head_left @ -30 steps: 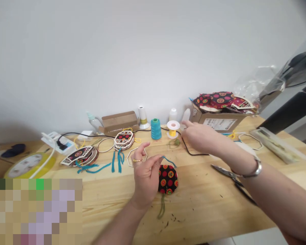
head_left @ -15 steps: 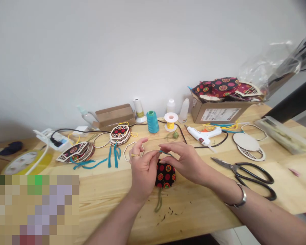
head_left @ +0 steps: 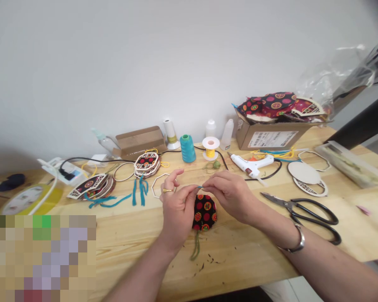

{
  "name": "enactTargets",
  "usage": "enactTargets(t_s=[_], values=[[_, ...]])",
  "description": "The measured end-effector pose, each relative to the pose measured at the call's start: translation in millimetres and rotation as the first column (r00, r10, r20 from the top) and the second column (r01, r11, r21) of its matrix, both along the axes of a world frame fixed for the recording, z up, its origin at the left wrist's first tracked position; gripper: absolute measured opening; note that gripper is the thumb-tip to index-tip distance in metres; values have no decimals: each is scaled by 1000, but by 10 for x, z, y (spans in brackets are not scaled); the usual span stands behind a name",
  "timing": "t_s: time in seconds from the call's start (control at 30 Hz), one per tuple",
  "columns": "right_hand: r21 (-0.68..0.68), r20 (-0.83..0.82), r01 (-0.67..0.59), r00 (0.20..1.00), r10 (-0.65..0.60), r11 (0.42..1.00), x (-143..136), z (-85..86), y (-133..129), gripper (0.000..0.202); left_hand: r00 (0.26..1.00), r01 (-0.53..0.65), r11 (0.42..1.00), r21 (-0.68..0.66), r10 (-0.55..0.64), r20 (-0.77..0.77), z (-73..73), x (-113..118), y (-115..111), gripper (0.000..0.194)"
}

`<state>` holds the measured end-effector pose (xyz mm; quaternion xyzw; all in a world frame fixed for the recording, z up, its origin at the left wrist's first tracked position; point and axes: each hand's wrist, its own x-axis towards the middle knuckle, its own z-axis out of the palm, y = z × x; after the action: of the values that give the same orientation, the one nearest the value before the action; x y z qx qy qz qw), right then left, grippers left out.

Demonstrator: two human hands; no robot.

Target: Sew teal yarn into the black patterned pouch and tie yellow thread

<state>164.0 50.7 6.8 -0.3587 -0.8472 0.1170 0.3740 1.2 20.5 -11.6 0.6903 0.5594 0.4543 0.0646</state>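
Note:
A short piece of teal cord [head_left: 200,187] is pinched between my two hands, most of it hidden by the fingers. My left hand [head_left: 179,201] grips one end between thumb and index finger, its other fingers raised. My right hand [head_left: 229,193] closes thumb and fingertips on the other end. Just below them on the table lies a rounded black fabric piece [head_left: 204,213] with red and yellow flower prints. An olive green cord [head_left: 195,247] trails from its lower edge. My left hand overlaps the fabric's left side.
Black-handled scissors [head_left: 302,209] and a white glue gun [head_left: 251,165] lie to the right. A teal thread cone [head_left: 187,149] and a yellow spool [head_left: 211,149] stand behind. Teal cord pieces [head_left: 118,201] and stacked ornaments [head_left: 147,165] sit left. A cardboard box [head_left: 271,136] stands back right.
My right hand's fingers have closed together on the teal cord, where they were arched apart before. My left hand has hardly moved, and the fabric piece stays in place.

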Motion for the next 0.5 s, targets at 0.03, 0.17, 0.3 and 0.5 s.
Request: enactTargets(t_s=[0.03, 0.17, 0.3, 0.5], values=[[0, 7, 9, 1000, -9, 1000, 4, 15, 2, 17, 1000, -2, 1000, -6, 2, -12, 2, 5, -2, 15], [-14, 28, 78, 997, -78, 997, 43, 83, 30, 17, 999, -15, 1000, -14, 15, -34, -8, 9, 5, 14], [-34, -5, 128, 992, -128, 991, 119, 148, 80, 14, 999, -39, 999, -36, 38, -19, -33, -10, 33, 14], [-58, -42, 213, 976, -215, 975, 251, 192, 152, 14, 994, -104, 993, -60, 105, 6, -18, -29, 63, 17]])
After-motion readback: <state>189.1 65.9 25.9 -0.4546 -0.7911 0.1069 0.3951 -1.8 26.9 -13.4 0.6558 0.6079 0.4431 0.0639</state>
